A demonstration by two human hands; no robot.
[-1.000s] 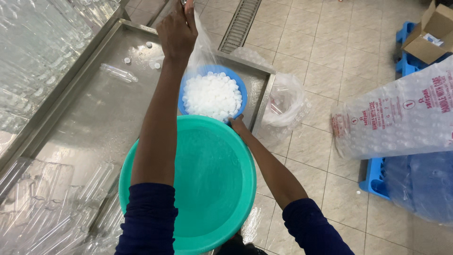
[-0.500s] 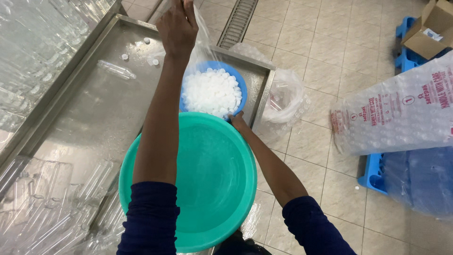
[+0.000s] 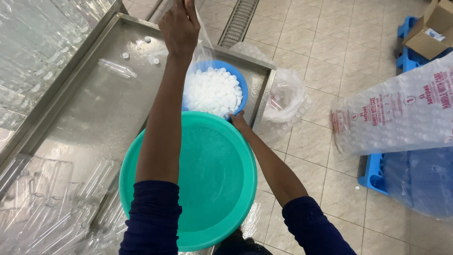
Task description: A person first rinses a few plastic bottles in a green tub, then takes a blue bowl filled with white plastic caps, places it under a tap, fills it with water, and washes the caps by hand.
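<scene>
A: Right hand (image 3: 237, 120), what's it on?

B: Fingers curled on the near rim of the blue bowl (image 3: 214, 89), just past the big green basin (image 3: 188, 182). Prob steadying it so the bowl sits level on the steel tray (image 3: 80, 108).

A: And the left hand (image 3: 179, 28)?

B: Raised above the bowl, pinched shut on the top of a clear plastic bag (image 3: 203, 45) that hangs down to it. Bowl's heaped w/ white caps (image 3: 212, 92); looks like the bag's held high to drain into it.

A: Farther out?

B: Few stray caps + a clear bottle (image 3: 117, 68) on the tray, floor drain (image 3: 239, 21) beyond. Printed sack (image 3: 396, 113) on a blue pallet (image 3: 375, 174), off to the right.
</scene>
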